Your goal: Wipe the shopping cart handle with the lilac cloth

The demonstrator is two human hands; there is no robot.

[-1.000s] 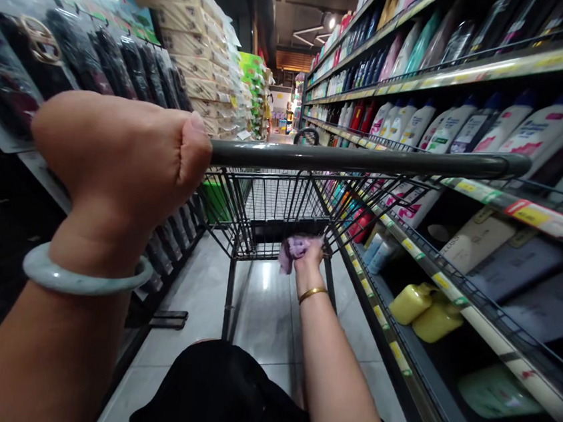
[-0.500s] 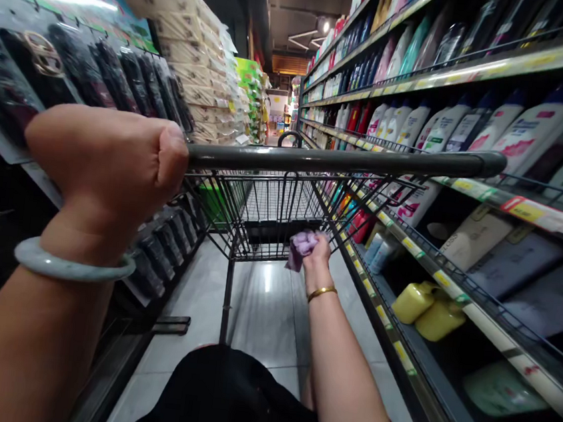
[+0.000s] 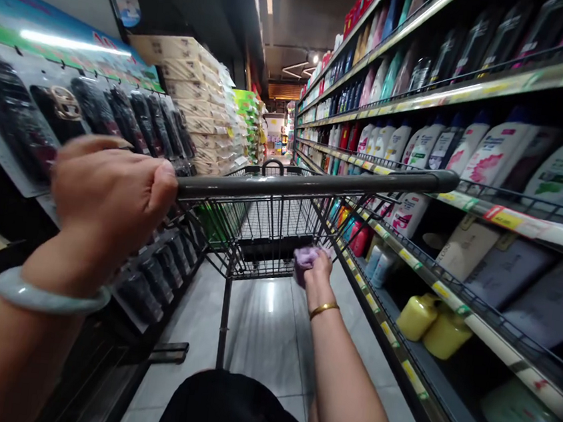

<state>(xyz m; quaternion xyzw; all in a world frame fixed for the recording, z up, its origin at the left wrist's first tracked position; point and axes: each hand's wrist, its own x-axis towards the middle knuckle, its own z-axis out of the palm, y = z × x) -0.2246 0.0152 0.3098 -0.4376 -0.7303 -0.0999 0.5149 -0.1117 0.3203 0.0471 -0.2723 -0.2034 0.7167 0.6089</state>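
Note:
My left hand [image 3: 111, 200], with a pale bangle on its wrist, is closed round the left end of the dark handle [image 3: 284, 186] of a shopping cart. Lower down, my right hand [image 3: 319, 275], wearing a gold bracelet, grips a crumpled purple cloth [image 3: 306, 259]. The cloth is by the lower right corner of the cart's wire basket [image 3: 266, 263]; whether it touches the wires I cannot tell.
Shelves of shampoo bottles [image 3: 499, 153] line the right side, with yellow bottles [image 3: 444, 332] low down. Packaged dark goods [image 3: 140, 119] hang at left, beside stacked packs [image 3: 193, 94]. Grey floor tiles [image 3: 262, 343] lie below.
The view has tilted, so the cart handle sits lower and its right end further left. Left fingers have loosened slightly at the back. The right hand and cloth appear lower in the picture.

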